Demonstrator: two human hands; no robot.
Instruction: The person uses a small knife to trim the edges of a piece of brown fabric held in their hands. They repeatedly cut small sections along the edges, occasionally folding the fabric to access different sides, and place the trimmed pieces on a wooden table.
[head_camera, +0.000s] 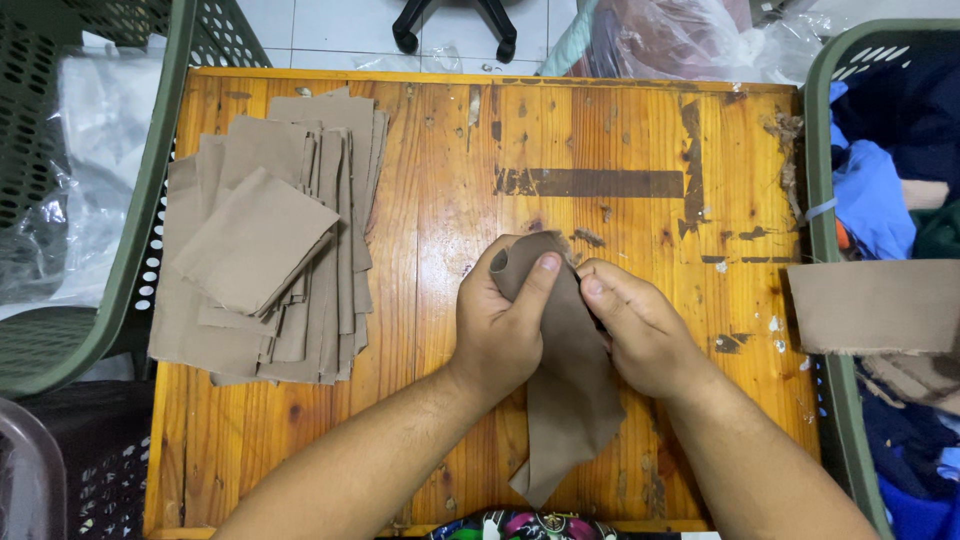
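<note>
Fingers: left hand (500, 325) and right hand (635, 325) both pinch the tan fabric piece (570, 390) at its top edge, thumbs on top, apparently working it open.
Fabric position: centre of worktop (600, 130), tail hanging toward 6 o'clock.
Stack (265, 250): similar pieces piled at 9 o'clock, clear of hands.
Baskets: green basket (825, 200) at 3 o'clock holds more cloth.

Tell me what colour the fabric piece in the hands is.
Taupe brown fabric piece, plain, clearest in the head view.
</note>
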